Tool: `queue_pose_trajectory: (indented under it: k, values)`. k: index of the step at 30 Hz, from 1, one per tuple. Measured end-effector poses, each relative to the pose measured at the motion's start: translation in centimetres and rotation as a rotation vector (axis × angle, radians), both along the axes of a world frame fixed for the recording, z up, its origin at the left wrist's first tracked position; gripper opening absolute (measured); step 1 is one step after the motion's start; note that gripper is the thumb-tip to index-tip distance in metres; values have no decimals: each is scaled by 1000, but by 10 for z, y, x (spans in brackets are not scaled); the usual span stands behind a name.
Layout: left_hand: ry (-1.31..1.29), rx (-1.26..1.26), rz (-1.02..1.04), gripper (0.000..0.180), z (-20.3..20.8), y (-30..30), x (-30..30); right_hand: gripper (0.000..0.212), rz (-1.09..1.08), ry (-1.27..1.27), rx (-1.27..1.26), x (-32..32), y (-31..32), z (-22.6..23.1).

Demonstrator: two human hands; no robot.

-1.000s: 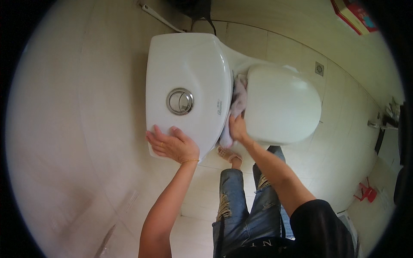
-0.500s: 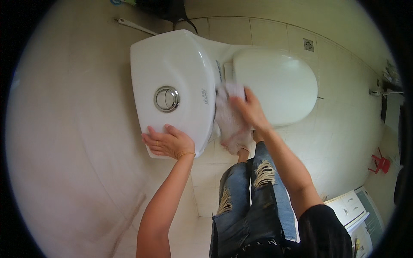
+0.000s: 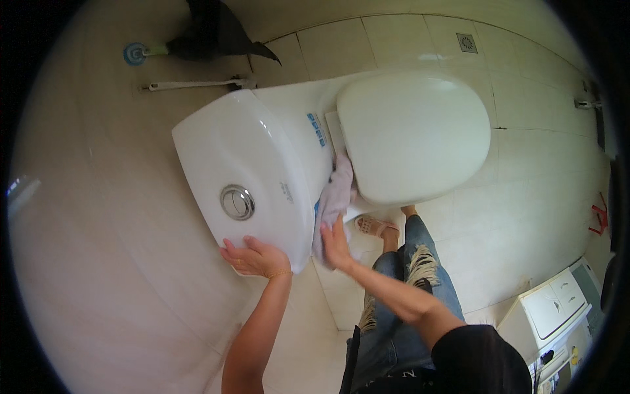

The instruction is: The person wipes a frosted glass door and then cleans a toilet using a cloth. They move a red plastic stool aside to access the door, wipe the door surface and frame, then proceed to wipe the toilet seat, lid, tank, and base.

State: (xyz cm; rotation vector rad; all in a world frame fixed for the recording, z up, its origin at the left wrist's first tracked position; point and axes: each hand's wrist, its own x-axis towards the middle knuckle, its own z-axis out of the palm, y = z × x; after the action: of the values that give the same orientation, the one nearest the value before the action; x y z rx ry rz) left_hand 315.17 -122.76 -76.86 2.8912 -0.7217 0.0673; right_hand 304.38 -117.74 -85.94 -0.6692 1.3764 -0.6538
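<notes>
My left hand point(image 3: 256, 257) rests on the near corner of a white toilet tank point(image 3: 246, 141), fingers spread over its lid, beyond which sits a round chrome flush button point(image 3: 237, 201). With my right hand point(image 3: 336, 244) I hold a pale purple cloth point(image 3: 338, 187) in the gap between the tank and the seat. Bunched and creased, the cloth lies along the tank's front and hangs past its near side. To the right, the white toilet lid point(image 3: 413, 138) is down. A blue sticker point(image 3: 316, 130) shows behind the seat hinge; the cloth hides part of the surface below it.
A toilet brush point(image 3: 187, 85) and a black bag point(image 3: 213, 36) are by the wall at the far left. Beyond the toilet is a floor drain point(image 3: 466, 43). At the right are a red stool point(image 3: 598, 215) and a white cabinet point(image 3: 548, 312). My sandalled foot point(image 3: 374, 226) stands beside the bowl.
My right hand has drawn nearer along the tank's front with the cloth, uncovering the blue sticker. The left hand stays on the tank's near corner. The whole view has shifted and turned.
</notes>
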Motion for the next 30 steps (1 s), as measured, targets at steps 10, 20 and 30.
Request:
queue_pose_trajectory:
  k: [10, 20, 30]
  values:
    - [-56, -29, -123, 51, -9, 12, 5, 47, -9, 45, -600, 5, -213, 8]
    - [1, -111, -170, 53, -2, 9, 5, 43, 879, 442, -350, -27, -372, -52]
    - [57, -159, -206, 48, 1, 10, 0, 32, 688, 298, 540, -174, -436, -103]
